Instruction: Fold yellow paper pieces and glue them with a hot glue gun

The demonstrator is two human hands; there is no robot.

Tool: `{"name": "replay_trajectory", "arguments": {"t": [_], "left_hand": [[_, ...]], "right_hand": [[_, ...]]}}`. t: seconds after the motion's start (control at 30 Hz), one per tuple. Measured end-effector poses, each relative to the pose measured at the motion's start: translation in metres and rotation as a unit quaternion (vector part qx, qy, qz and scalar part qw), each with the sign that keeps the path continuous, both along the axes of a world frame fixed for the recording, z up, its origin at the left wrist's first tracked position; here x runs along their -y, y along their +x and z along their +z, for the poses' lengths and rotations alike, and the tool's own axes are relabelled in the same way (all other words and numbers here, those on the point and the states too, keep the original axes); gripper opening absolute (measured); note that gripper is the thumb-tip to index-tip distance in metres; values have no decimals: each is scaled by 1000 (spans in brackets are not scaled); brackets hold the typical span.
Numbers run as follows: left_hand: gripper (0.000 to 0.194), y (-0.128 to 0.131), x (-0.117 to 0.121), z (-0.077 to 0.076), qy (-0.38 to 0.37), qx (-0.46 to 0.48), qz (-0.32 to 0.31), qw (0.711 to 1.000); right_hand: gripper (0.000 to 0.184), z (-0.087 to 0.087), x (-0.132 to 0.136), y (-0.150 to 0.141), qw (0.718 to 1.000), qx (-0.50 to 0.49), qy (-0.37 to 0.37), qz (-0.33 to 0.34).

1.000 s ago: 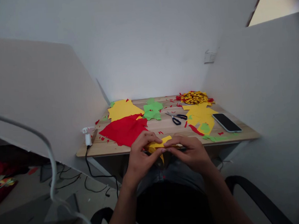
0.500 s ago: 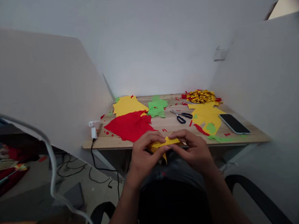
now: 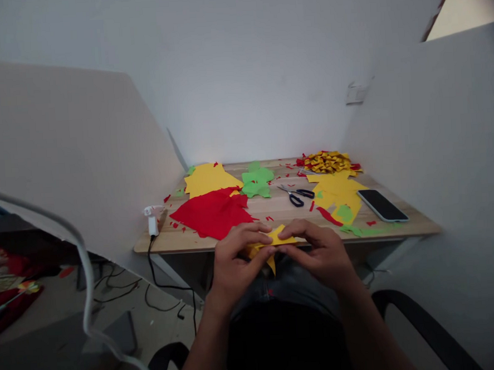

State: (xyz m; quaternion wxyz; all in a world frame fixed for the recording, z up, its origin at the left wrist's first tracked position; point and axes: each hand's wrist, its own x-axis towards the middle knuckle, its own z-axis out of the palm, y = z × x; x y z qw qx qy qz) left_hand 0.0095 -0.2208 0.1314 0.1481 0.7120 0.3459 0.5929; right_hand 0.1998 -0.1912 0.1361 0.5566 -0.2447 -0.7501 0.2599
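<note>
Between both hands, just over the table's front edge, is a small folded piece of yellow paper [image 3: 278, 236]. My left hand [image 3: 239, 261] pinches its left part with thumb and fingers. At the other end, my right hand [image 3: 316, 253] grips it the same way, and the two thumb tips almost meet. One pointed corner of the paper hangs down below the left thumb. Fingers hide part of the piece. Beyond the left hand lies a large red sheet [image 3: 213, 212], and scissors [image 3: 296, 195] with dark handles rest farther back, blades apart.
A phone [image 3: 382, 205] lies at the table's [image 3: 274, 212] right. Yellow sheets [image 3: 208, 179], green scraps [image 3: 257, 180] and a heap of yellow and red strips [image 3: 330, 162] occupy the back. A white plug adapter [image 3: 152, 223] with a black cable sits at the left edge. A white cable [image 3: 85, 284] hangs in front.
The whole view has shifted slightly, with the table a little lower in the picture. Both hands still hold the yellow paper, and their fingers have moved slightly along it.
</note>
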Motion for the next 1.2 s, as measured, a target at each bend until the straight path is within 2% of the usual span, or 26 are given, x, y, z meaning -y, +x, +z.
{"name": "replay_trajectory", "arguments": {"t": [0.17,0.33,0.43,0.6,0.67,0.77,0.83,1.0,1.2], "left_hand": [[10,3,2,2,-79,40,-8,996],[9,6,2,2,-94,69,21,993],[8,6,0,2,-95,87,35,991],[10,7,-3,0,-100,134,57,984],[14,9,-4,-1,-127,164,67,976],[21,10,-5,-2,-179,183,66,964],[22,12,-6,-1,-193,184,59,962],[21,13,-8,-1,-189,176,52,965],[20,9,-5,-3,-195,161,48,966]], "right_hand": [[8,0,-2,-2,1000,11,7,2],[13,2,-6,-4,998,21,62,14],[16,2,-7,-5,997,10,79,-5],[24,-4,-9,-2,999,23,32,-16],[28,-9,-10,-1,1000,28,1,2],[19,-14,-12,-3,1000,-6,-10,-3],[18,-14,-13,-5,1000,-18,8,-22],[19,-6,-15,-8,996,45,80,-20],[16,-9,-17,-10,991,23,89,-93]]}}
